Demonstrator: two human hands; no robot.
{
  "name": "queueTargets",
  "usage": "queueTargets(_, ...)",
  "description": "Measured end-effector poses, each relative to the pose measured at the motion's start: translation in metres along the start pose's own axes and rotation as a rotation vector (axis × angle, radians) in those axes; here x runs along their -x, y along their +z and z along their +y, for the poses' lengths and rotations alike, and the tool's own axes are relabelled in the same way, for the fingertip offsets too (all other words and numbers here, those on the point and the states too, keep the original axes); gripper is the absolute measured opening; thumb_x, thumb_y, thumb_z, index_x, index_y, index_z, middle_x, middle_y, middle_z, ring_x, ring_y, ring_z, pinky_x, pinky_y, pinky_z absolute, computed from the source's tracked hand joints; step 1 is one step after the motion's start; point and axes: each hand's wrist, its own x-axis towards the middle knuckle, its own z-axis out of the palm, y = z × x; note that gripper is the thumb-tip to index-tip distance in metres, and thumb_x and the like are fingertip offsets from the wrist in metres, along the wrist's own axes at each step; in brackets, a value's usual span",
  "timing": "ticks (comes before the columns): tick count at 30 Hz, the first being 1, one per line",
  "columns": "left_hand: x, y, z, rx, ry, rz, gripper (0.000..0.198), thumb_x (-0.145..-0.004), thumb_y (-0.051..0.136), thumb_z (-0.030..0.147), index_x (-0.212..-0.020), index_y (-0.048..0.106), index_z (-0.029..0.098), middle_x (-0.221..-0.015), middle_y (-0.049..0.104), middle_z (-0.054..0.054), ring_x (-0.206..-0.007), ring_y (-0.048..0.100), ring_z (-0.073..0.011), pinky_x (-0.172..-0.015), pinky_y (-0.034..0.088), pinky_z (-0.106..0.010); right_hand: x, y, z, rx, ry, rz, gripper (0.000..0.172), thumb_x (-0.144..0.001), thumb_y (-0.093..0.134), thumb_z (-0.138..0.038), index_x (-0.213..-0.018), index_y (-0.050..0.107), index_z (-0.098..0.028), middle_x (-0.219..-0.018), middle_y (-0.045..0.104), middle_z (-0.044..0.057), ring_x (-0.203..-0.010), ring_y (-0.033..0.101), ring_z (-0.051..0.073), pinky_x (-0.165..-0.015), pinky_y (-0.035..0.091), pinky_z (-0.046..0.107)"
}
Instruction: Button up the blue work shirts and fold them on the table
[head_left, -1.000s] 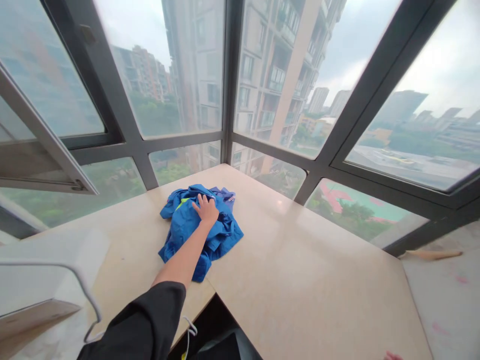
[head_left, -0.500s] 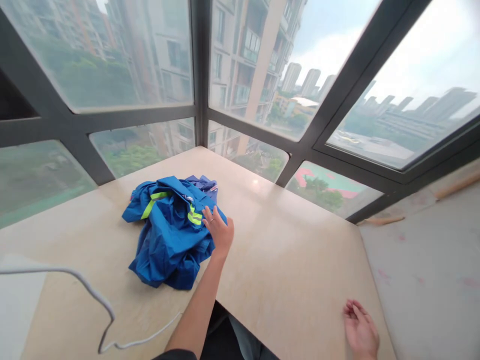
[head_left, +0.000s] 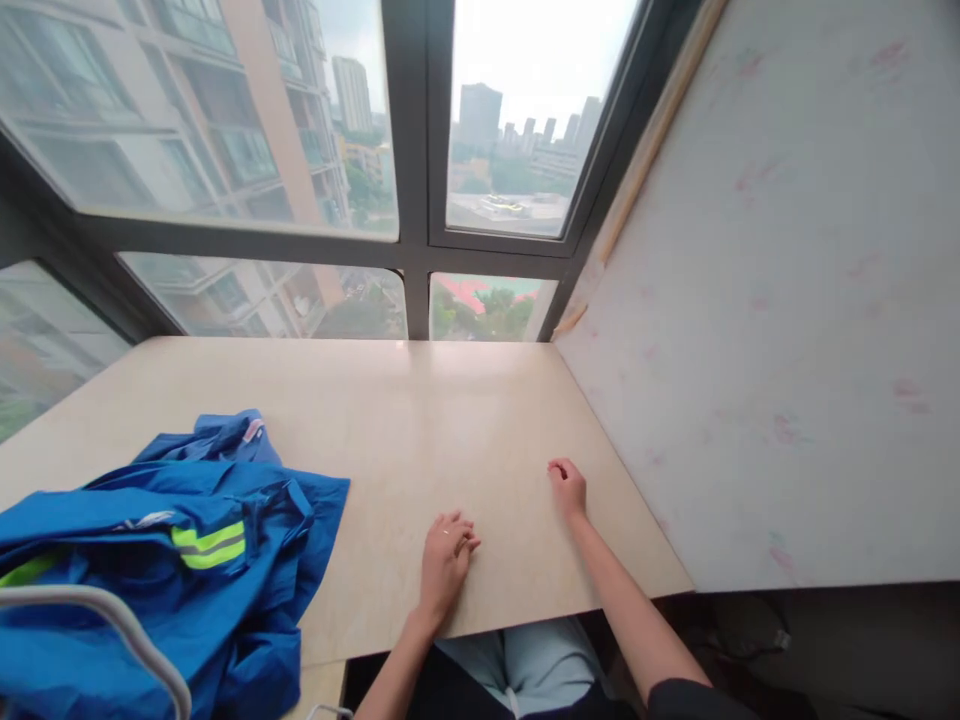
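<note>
A crumpled blue garment (head_left: 161, 565) with yellow-green reflective stripes lies at the left of a pale wooden tabletop (head_left: 420, 420). My left hand (head_left: 445, 558) rests on the bare tabletop to the right of the garment, fingers loosely curled and empty, not touching the cloth. My right hand (head_left: 568, 486) also lies on the tabletop further right, near the wall, fingers curled under with nothing visible in them.
A white cable (head_left: 112, 625) loops over the garment at the bottom left. Dark-framed windows (head_left: 409, 200) run along the table's far edge. A pale wall panel (head_left: 765, 300) bounds the table on the right. My lap shows below the near edge.
The view has swung to the right. My left hand has come off the blue garment onto the bare tabletop. My right hand has moved up onto the table beside it.
</note>
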Motion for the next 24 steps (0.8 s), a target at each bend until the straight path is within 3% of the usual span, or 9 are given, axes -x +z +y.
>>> queueTargets(8, -0.017, -0.002, 0.006, -0.165, -0.058, 0.036, 0.018, -0.086, 0.054, 0.036, -0.077, 0.064, 0.024, -0.086, 0.073, -0.006, -0.101, 0.066, -0.0285, -0.090, 0.047, -0.044, 0.002, 0.002, 0.001, 0.115, -0.072, -0.040, 0.029, -0.076, 0.045, -0.038, -0.078, 0.066, -0.018, -0.087, 0.072, 0.010, -0.082, 0.060, 0.023, -0.080, 0.044, 0.034)
queueTargets(24, -0.015, 0.005, 0.010, -0.250, -0.116, 0.180, 0.022, -0.086, 0.056, 0.041, -0.084, 0.068, 0.023, -0.094, 0.074, -0.007, -0.093, 0.066, -0.0272, -0.086, 0.050, -0.043, 0.005, -0.003, -0.002, 0.072, -0.106, -0.174, 0.028, -0.082, 0.044, -0.034, -0.082, 0.067, -0.019, -0.088, 0.072, 0.009, -0.083, 0.062, 0.023, -0.077, 0.044, 0.032)
